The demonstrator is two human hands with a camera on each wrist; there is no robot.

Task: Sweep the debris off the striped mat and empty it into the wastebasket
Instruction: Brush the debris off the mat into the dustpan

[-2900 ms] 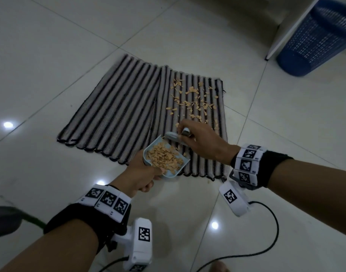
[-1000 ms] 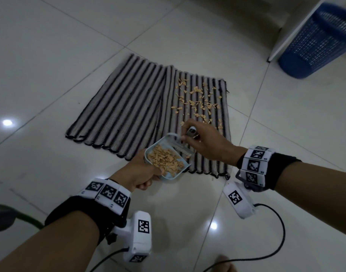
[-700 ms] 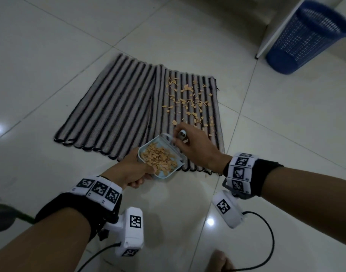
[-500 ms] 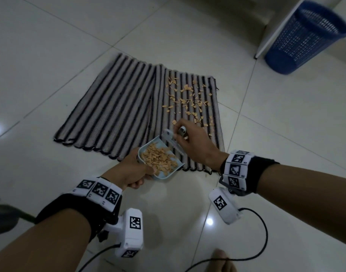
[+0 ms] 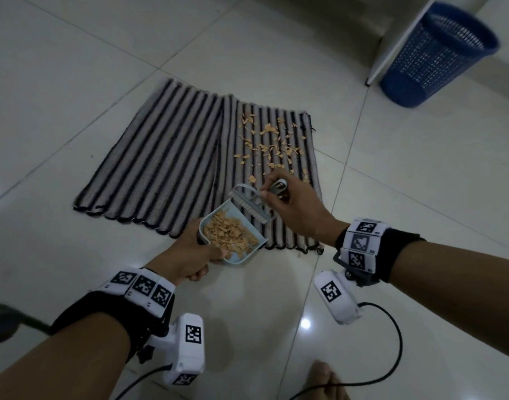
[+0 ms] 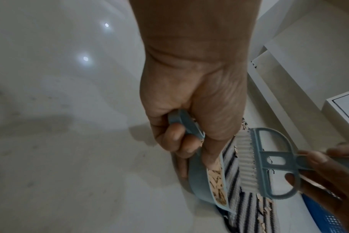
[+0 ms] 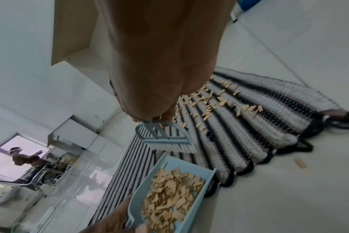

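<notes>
Head view: left hand (image 5: pixel 189 255) curled round pan (image 5: pixel 233 241) handle, pan tipped back at mat (image 5: pixel 161 157) edge, likely to keep chips in. Right hand (image 5: pixel 293 206) pinching brush (image 5: pixel 251 204) just above pan lip, poised for another stroke. Debris (image 5: pixel 270 142) scattered on mat's right half. Basket (image 5: pixel 437 53) well apart. No readable writing; only square coded markers on wristbands (image 5: pixel 360 243).

Tan debris (image 5: pixel 272 145) strewn on striped mat (image 5: pixel 161 157) – blue wastebasket (image 5: pixel 437 53) upright
</notes>
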